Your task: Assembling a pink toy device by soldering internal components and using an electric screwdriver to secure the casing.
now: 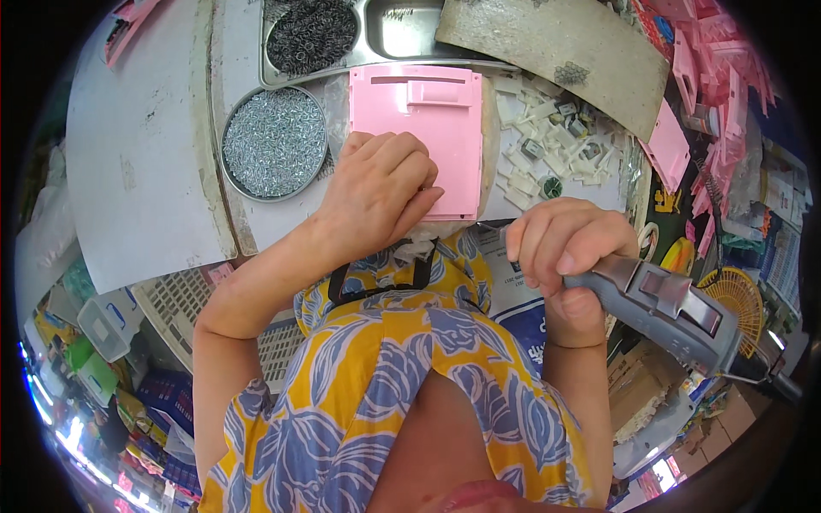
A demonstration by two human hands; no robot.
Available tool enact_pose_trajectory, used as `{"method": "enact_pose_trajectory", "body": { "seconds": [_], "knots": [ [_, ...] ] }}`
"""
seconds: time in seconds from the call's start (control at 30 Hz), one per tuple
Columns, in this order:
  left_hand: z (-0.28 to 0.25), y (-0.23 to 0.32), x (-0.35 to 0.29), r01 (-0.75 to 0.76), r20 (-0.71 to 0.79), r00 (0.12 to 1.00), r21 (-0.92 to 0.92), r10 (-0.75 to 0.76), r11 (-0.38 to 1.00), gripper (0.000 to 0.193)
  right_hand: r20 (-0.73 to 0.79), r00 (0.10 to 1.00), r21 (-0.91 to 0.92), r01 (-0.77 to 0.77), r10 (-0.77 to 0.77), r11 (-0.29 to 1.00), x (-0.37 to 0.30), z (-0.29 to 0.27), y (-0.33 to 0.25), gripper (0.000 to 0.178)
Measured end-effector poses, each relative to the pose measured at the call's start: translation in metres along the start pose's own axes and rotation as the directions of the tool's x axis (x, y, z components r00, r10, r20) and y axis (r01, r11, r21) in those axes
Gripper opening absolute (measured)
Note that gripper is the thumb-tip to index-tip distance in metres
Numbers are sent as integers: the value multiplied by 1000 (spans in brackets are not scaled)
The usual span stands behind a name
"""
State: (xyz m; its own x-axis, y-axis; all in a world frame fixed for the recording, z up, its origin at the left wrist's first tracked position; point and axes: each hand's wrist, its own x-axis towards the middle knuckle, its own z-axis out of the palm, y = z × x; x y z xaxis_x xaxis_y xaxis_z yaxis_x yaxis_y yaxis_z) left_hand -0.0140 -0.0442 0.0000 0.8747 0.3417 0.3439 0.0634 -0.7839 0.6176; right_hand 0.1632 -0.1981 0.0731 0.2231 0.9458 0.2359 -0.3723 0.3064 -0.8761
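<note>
A flat pink plastic panel (457,162) with a slot and a raised block near its far edge lies in front of me. My left hand (380,184) rests over the panel's left side, its fingers curled and pressed together; whatever they pinch is hidden beneath them. In my right hand (569,248) is a grey electric screwdriver (663,312), held by its front part. Its thin bit points left, toward the panel's near right corner, apart from it. Left of the panel stands a round dish (226,158) full of small silvery screws (275,141).
A metal tray (410,60) at the far side holds many small dark springs (312,36). White plastic parts (556,141) lie heaped right of the panel, below a bent board (556,43) bearing a few springs. More pink parts (723,94) are piled at far right.
</note>
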Motion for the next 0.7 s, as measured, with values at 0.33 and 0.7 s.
{"method": "enact_pose_trajectory", "body": {
  "seconds": [0.33,0.7],
  "knots": [
    [2,-5,-3,-9,-64,998,-139,0,990,16,22,999,-142,40,-37,989,3,-4,17,22],
    [3,10,-6,-37,-88,996,-115,26,993,14,78,995,-39,71,-68,997,24,0,3,27]
  ]
}}
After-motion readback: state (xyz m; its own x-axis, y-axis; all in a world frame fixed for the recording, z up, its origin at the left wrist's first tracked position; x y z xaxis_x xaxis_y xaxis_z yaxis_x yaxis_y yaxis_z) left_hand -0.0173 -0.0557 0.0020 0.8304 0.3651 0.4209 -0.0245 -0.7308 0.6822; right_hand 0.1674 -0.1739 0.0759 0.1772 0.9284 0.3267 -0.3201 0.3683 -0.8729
